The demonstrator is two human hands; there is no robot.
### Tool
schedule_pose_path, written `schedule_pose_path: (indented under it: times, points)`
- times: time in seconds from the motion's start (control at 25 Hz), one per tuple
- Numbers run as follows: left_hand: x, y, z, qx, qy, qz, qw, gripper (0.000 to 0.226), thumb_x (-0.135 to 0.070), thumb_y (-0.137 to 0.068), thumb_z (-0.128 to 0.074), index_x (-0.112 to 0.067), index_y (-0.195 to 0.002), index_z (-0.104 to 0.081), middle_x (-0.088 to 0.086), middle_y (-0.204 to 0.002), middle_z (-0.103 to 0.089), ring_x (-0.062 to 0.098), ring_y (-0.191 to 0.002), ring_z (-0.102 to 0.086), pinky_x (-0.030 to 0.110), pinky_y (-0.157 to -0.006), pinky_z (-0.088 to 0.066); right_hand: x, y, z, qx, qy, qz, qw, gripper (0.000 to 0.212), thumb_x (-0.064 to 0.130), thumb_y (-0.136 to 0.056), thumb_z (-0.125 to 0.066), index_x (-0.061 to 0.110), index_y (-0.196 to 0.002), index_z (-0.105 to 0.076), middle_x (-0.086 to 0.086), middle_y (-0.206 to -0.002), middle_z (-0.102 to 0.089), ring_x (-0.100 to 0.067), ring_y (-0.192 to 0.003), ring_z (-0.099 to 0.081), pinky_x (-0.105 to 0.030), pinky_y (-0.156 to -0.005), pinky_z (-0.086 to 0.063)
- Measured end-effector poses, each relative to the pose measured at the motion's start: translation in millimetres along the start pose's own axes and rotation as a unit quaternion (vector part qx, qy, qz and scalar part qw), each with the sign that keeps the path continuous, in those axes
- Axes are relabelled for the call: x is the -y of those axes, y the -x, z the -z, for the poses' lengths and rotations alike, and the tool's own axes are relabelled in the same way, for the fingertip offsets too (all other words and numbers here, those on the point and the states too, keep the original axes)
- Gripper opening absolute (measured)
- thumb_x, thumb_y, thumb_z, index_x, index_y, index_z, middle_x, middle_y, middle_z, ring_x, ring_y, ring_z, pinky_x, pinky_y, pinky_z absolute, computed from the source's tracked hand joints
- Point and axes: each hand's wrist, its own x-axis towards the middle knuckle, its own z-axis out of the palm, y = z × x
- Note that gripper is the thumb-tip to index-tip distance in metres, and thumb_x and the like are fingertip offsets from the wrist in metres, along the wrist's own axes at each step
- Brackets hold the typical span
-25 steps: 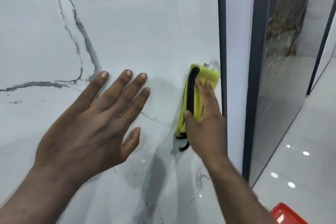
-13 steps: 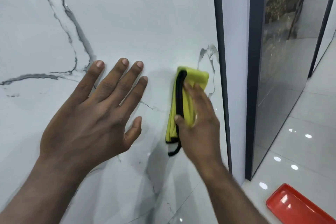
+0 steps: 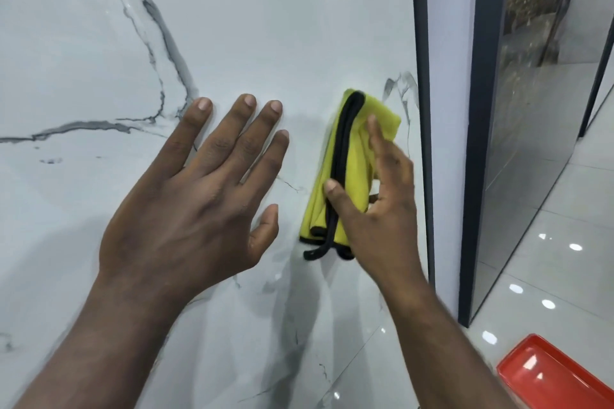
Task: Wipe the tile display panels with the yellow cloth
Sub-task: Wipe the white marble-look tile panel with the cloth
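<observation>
On my feed the glossy white marble-look tile panel with grey veins fills most of the view. A dark frame strip runs down its right edge. Past a pale upright sits a darker reflective panel, with shiny pale floor tiles below it. The left hand lies flat on the white panel, fingers straight and slightly fanned, thumb out to the side, holding nothing. The right hand is near the frame strip, its fingers fairly straight and spread, thumb on the black hem. It presses a folded yellow cloth with black edging against the panel. The cloth lies lengthwise, between the left hand and the frame strip. A red plastic tray sits on the floor at lower right.
</observation>
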Motion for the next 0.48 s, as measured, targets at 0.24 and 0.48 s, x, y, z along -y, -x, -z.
schedule_pose_path:
  times: [0.24, 0.48]
  points:
    - [-0.8, -0.8, -1.7, -0.008, 0.006, 0.0, 1.0, 0.07, -0.042, -0.105, -0.047, -0.006, -0.164, -0.042, 0.015, -0.177, -0.025, 0.033, -0.164, -0.025, 0.059, -0.133, -0.018, -43.3, 23.2, -10.9, -0.075, -0.057, -0.12, 0.988, 0.057, 0.057, -0.095, -0.061, 0.066, -0.148, -0.04, 0.026, -0.152, -0.03, 0.018, -0.135, -0.025, -0.035, -0.123, -0.027]
    - [-0.5, -2.5, 0.3, 0.013, -0.002, -0.001, 1.0, 0.072, -0.045, -0.105, -0.045, -0.006, -0.166, -0.038, 0.014, -0.178, -0.023, 0.033, -0.165, -0.022, 0.058, -0.134, -0.014, -12.8, 19.6, -15.4, 0.002, -0.116, -0.034, 0.993, 0.051, 0.038, -0.11, -0.032, 0.054, -0.158, -0.028, 0.033, -0.164, -0.029, 0.002, -0.156, -0.014, -0.04, -0.13, -0.004]
